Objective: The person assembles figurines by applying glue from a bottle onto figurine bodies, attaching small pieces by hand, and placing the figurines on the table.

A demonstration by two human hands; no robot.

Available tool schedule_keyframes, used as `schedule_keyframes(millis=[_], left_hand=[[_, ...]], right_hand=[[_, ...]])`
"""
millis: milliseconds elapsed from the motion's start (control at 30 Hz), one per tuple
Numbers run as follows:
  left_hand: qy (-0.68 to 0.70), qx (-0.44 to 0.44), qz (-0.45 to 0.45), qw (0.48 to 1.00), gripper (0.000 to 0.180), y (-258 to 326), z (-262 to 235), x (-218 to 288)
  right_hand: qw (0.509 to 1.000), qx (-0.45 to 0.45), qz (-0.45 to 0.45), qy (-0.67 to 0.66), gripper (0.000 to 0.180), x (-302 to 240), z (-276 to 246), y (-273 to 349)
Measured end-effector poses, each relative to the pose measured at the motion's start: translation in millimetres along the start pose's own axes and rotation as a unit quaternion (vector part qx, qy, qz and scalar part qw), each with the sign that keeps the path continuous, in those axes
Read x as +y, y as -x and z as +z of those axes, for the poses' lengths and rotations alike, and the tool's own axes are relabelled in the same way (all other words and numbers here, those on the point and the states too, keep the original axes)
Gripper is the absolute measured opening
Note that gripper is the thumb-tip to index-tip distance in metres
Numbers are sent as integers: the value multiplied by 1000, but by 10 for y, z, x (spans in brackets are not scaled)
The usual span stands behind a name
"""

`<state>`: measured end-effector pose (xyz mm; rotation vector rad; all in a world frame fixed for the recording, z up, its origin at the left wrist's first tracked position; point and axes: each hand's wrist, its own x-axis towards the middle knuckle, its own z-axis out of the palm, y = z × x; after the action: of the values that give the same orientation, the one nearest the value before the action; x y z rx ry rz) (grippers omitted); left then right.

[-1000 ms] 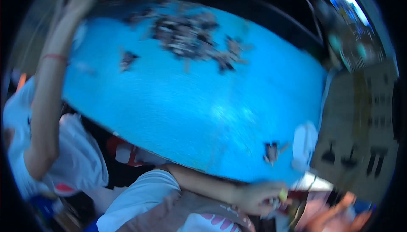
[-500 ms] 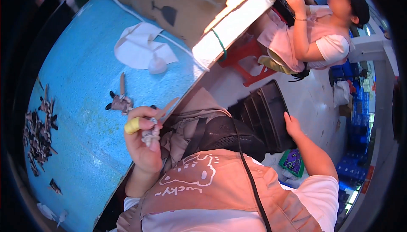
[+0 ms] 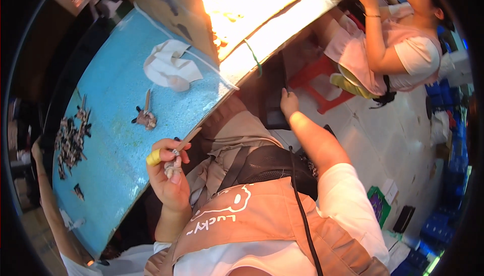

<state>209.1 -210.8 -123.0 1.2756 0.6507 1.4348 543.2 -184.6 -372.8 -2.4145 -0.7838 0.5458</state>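
the blue desk (image 3: 116, 125) fills the left of the view, its near edge running slantwise past the person's lap. at its far left lies a heap of small dark pieces (image 3: 70, 140), which looks like work not yet handled, while one dark piece with a stick (image 3: 145, 117) sits alone mid-desk beside a crumpled white cloth (image 3: 169, 69), so the job seems partly done at most. the left hand (image 3: 169, 175), a yellow band on one finger, is curled shut on a small grey piece (image 3: 173, 165) and a thin stick, held just off the desk edge. the right hand (image 3: 289, 102) reaches down to the floor on the right, fingers closed around a dark thing i cannot make out. open floor lies right; another person sits far right by a red stool (image 3: 317, 82).
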Motion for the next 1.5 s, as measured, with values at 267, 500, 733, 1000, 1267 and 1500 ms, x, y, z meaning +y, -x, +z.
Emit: schedule_keyframes(millis=[267,500,733,1000,1267,1500], left_hand=[[314,6,-326,892,30,-103,53,228],[352,74,-339,869,48,-57,-183,200],[367,46,-342,864,45,-180,-168,226],[159,-38,-333,929,32,-221,-188,377],[182,-76,-357,913,48,-165,-251,480],[250,-50,-318,913,62,-17,-377,406]], right_hand=[[976,-131,-144,98,51,241,1058,-249],[895,-293,134,-307,35,-137,1003,-194],[935,-247,78,-241,40,-110,322,-52],[784,-206,-522,-264,41,-1582,-1376,1693],[711,-252,-640,-147,68,-2384,-1139,2009],[686,-507,-358,-380,75,-2332,-962,2134]])
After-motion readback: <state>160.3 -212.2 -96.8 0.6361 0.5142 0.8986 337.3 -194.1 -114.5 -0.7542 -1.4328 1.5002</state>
